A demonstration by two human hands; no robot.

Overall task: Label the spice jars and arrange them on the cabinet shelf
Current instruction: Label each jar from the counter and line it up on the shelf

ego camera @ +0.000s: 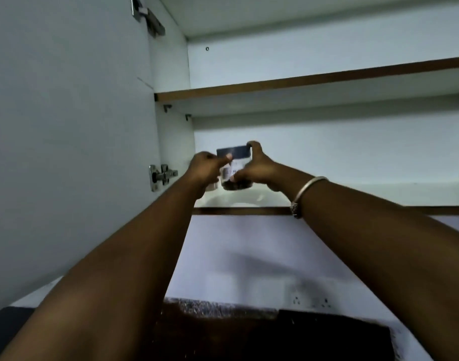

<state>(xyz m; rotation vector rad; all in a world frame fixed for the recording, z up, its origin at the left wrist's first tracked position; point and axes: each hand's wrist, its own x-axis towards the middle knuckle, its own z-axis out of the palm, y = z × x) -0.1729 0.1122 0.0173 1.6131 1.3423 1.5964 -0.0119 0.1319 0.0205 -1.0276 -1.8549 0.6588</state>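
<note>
— What's that jar (234, 175) between the hands?
— Clear, glossy, with a dark matt lid (233, 151).
— The shelf (353, 194) under it?
— Smooth white laminate, wood-brown edge; shiny metal bangle (307, 187).

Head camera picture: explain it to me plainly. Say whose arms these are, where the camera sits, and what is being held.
There is no machine here. A person wears the camera on the head, so you see their own two arms reaching up into an open cabinet. The left hand and right hand both grip one jar with a dark lid and dark contents, low over the lower shelf. A pale label shows on it, too blurred to read. The upper shelf shows nothing on it. A bracelet circles the right wrist.
</note>
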